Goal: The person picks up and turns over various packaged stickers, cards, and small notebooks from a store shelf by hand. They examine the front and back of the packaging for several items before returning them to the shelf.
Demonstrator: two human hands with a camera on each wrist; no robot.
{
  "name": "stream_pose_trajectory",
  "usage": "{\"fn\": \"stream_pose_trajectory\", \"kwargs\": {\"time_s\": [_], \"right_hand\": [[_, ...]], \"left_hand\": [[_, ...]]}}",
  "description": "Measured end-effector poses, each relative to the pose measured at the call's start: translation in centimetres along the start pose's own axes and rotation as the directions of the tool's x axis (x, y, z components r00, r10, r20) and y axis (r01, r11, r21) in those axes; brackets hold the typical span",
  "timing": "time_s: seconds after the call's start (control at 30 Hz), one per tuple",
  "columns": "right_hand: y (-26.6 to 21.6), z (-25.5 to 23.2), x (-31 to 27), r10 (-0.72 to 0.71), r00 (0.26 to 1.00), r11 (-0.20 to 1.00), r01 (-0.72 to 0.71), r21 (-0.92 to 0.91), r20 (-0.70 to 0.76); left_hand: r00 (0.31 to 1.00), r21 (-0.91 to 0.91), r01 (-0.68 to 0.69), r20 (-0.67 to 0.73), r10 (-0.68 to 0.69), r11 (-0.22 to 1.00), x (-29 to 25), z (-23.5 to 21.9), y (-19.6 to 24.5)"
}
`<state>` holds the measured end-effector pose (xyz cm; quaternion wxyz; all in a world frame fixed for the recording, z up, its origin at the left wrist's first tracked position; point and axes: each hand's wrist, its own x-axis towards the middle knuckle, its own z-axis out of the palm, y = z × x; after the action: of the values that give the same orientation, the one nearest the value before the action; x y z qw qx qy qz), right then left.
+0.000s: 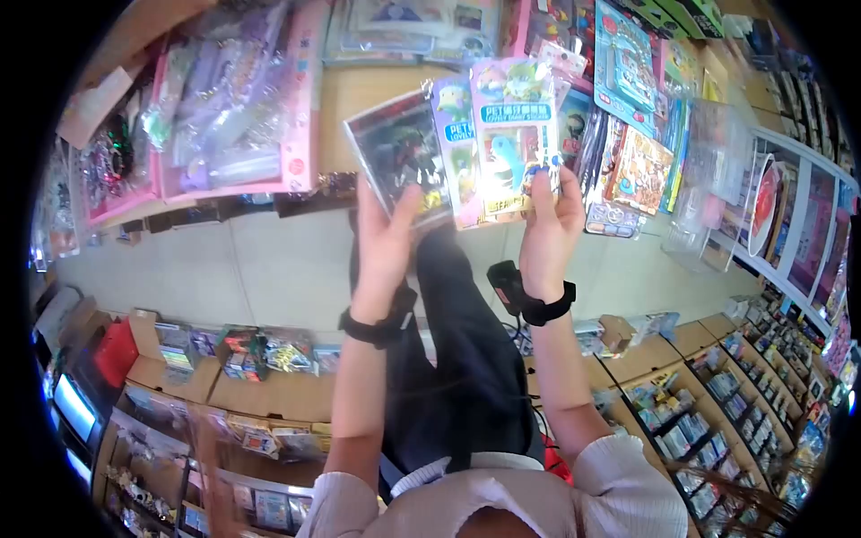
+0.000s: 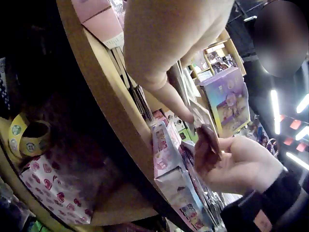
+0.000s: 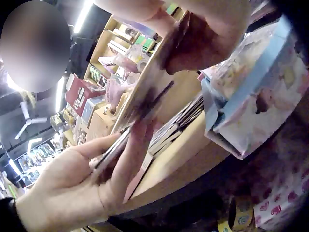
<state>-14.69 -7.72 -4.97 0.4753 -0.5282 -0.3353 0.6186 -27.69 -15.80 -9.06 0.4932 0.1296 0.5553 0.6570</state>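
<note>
Shop shelves (image 1: 269,399) crowded with small packaged goods surround a person at a pale wooden display table (image 1: 354,99), where a pink tray (image 1: 300,108) of wrapped items lies to the left and glossy packets (image 1: 641,170) to the right. Held apart, side by side at the table's near edge, the left hand (image 1: 386,238) grips a dark, clear-fronted pack (image 1: 395,148) and the right hand (image 1: 554,224) pinches a bright sticker card (image 1: 507,166) with a blue figure. Between them stands a purple sticker card (image 1: 461,175), partly covered; which hand supports it cannot be told.
</note>
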Motion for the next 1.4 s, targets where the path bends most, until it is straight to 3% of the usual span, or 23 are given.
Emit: {"fn": "stream_pose_trajectory", "kwargs": {"time_s": [0.03, 0.13, 0.2, 0.27, 0.33, 0.4, 0.5, 0.53, 0.67, 0.73, 0.8, 0.83, 0.87, 0.93, 0.97, 1.07, 1.1, 1.17, 1.2, 1.27, 1.3, 1.37, 1.4], "right_hand": [[0.1, 0.2, -0.2, -0.006, 1.0, 0.997, 0.006, -0.071, -0.003], [-0.1, 1.1, -0.4, -0.031, 0.998, 0.981, 0.04, -0.189, 0.051], [1.1, 0.7, -0.8, -0.048, 0.985, 0.93, 0.105, -0.351, 0.168], [0.6, 0.9, -1.3, -0.027, 0.981, 0.911, 0.102, -0.4, 0.191], [0.1, 2.2, -0.7, -0.044, 0.976, 0.907, 0.129, -0.402, 0.214], [0.3, 2.3, -0.6, -0.164, 0.931, 0.79, 0.322, -0.522, 0.325], [0.2, 2.7, -0.5, -0.178, 0.896, 0.75, 0.391, -0.533, 0.407], [0.9, 2.7, -0.5, -0.032, 0.931, 0.867, 0.207, -0.453, 0.363], [0.8, 3.4, 0.2, 0.08, 0.922, 0.909, 0.09, -0.407, 0.38], [0.4, 4.4, 0.0, 0.18, 0.868, 0.884, 0.064, -0.463, 0.463], [0.4, 5.0, -0.3, 0.196, 0.873, 0.867, 0.058, -0.495, 0.447], [0.4, 5.1, -0.4, 0.218, 0.874, 0.844, 0.055, -0.533, 0.434], [1.7, 4.5, -0.5, 0.082, 0.943, 0.811, 0.125, -0.572, 0.322], [2.4, 3.8, -0.7, 0.04, 0.967, 0.863, 0.095, -0.496, 0.253], [2.5, 3.4, -0.6, 0.001, 0.984, 0.905, 0.075, -0.418, 0.177], [2.2, 2.5, -0.7, -0.034, 0.989, 0.853, 0.105, -0.51, 0.146], [1.7, 2.5, -0.9, -0.021, 0.994, 0.854, 0.073, -0.515, 0.106], [1.3, 2.3, -0.9, -0.055, 0.993, 0.839, 0.104, -0.534, 0.106], [1.6, 2.2, -0.9, -0.116, 0.984, 0.831, 0.169, -0.531, 0.132], [2.1, 1.9, -0.8, -0.169, 0.975, 0.826, 0.219, -0.519, 0.142], [1.8, 2.0, -0.7, -0.204, 0.974, 0.857, 0.226, -0.462, 0.098], [1.5, 1.9, -0.5, -0.226, 0.973, 0.892, 0.222, -0.393, 0.037], [1.3, 1.5, -0.3, -0.29, 0.957, 0.867, 0.268, -0.419, 0.013]], "left_hand": [[0.997, -0.14, 0.047, -0.054, -0.055, 0.989, -0.2, 0.5, 0.6], [0.999, 0.064, -0.008, -0.046, 0.011, 0.998, -0.5, 1.3, 2.4], [0.998, 0.069, -0.049, -0.038, 0.051, 0.996, -0.1, 1.1, 2.4], [0.999, 0.072, 0.004, -0.047, -0.001, 0.997, -0.5, 0.7, 1.9], [0.996, 0.071, -0.048, -0.066, 0.052, 0.996, -0.2, 0.4, 2.6], [0.997, 0.077, -0.046, -0.064, 0.051, 0.996, -0.2, -0.2, 2.4], [0.992, 0.105, -0.075, -0.097, 0.086, 0.992, -0.5, -1.0, 2.6], [0.989, 0.095, -0.09, -0.107, 0.101, 0.991, -0.6, -1.3, 2.8], [0.974, 0.183, -0.134, -0.158, 0.164, 0.974, -1.8, -2.1, 4.6], [0.978, 0.228, -0.117, -0.141, 0.151, 0.967, -1.9, -2.7, 5.0], [0.973, 0.399, -0.12, -0.136, 0.189, 0.909, -1.8, -3.1, 4.4], [0.976, 0.269, -0.11, -0.155, 0.155, 0.957, -1.6, -3.0, 4.0], [0.985, 0.218, -0.08, -0.131, 0.11, 0.973, -1.5, -3.2, 3.8], [0.99, 0.135, -0.034, -0.13, 0.052, 0.99, -0.9, -2.6, 3.9], [0.998, 0.216, -0.024, -0.05, 0.036, 0.976, -0.3, -2.3, 4.1], [1.0, 0.33, -0.002, -0.015, 0.007, 0.944, 0.8, -2.4, 3.5], [1.0, 0.384, -0.02, -0.012, 0.027, 0.923, 1.0, -2.1, 3.4], [0.971, 0.594, -0.18, -0.021, 0.239, 0.784, 1.5, -1.3, 2.9], [0.971, 0.594, -0.18, -0.021, 0.239, 0.784, 1.4, -1.0, 3.3], [0.962, 0.826, -0.132, -0.027, 0.273, 0.548, 1.1, -0.5, 4.3], [0.962, 0.826, -0.131, -0.028, 0.272, 0.548, 0.9, 0.0, 5.2], [0.991, 0.96, 0.128, -0.133, 0.003, 0.248, 0.6, 0.9, 6.7], [0.993, 0.968, 0.065, -0.087, 0.081, 0.244, 0.5, 0.7, 6.4]]}}
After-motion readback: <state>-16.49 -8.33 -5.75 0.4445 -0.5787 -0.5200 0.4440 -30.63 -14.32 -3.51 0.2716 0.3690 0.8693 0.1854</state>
